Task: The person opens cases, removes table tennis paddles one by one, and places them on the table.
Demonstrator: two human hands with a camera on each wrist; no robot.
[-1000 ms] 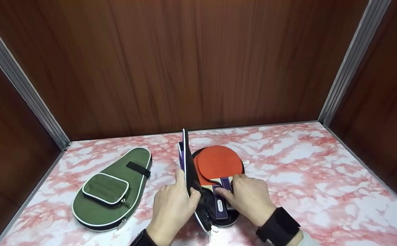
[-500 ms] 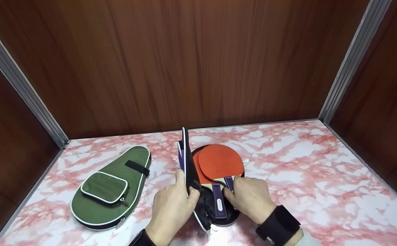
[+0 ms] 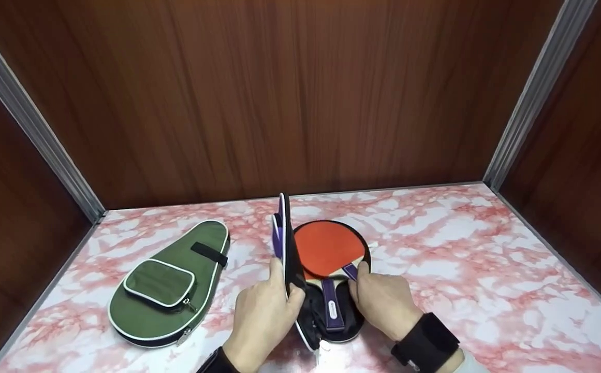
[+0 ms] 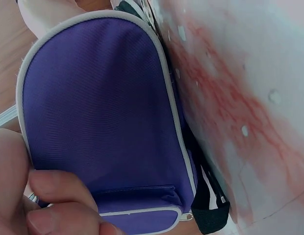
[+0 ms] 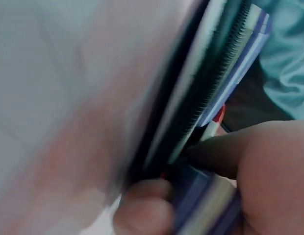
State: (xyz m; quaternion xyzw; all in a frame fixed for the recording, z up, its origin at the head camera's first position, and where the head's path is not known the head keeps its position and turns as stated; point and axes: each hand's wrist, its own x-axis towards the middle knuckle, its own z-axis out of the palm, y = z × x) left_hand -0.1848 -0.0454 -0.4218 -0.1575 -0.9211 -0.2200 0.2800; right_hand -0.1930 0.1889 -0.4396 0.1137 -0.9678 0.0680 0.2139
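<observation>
A purple paddle case (image 4: 98, 98) with pale piping lies unzipped in front of me, its black-lined cover (image 3: 292, 259) standing upright. My left hand (image 3: 264, 311) grips that cover, thumb on the lining and fingers on the purple outside. Inside the case are two red-faced table tennis paddles. The upper paddle (image 3: 328, 246) lies over the lower one, its purple handle slanting right; my right hand (image 3: 385, 303) pinches this handle between thumb and fingers. The handle of the lower paddle (image 3: 333, 305) points toward me, and most of its blade is hidden.
A green paddle case (image 3: 204, 290) with a zipped front pocket and a black strap lies at the left on the marbled table (image 3: 466, 248). Brown wood-grain panels (image 3: 300, 103) stand at the back and on both sides.
My right hand has shifted slightly right, turning the upper paddle so its handle slants more to the right and its blade sits further left over the lower paddle. My left hand still holds the cover.
</observation>
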